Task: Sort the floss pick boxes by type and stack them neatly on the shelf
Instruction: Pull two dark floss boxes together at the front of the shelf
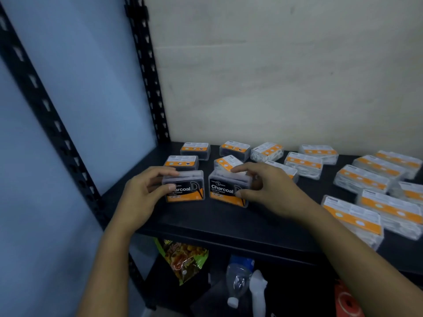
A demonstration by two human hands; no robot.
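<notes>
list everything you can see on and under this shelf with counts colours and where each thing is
left Charcoal box: 1, clear, black-orange label, upright at shelf front
right Charcoal box: 1, same colours, upright beside it
dark flat boxes: 3, dark contents, orange-white labels, back left
pale flat boxes: about ten, white contents, orange-white labels, middle to right
shelf: 1, black, under all the boxes
snack bag: 1, green-orange, below the shelf
plastic bottle: 1, clear, blue label, below the shelf
white object: 1, white, beside the bottle, unclear what
left hand: 1, grips the left Charcoal box
right hand: 1, grips the right Charcoal box
</notes>
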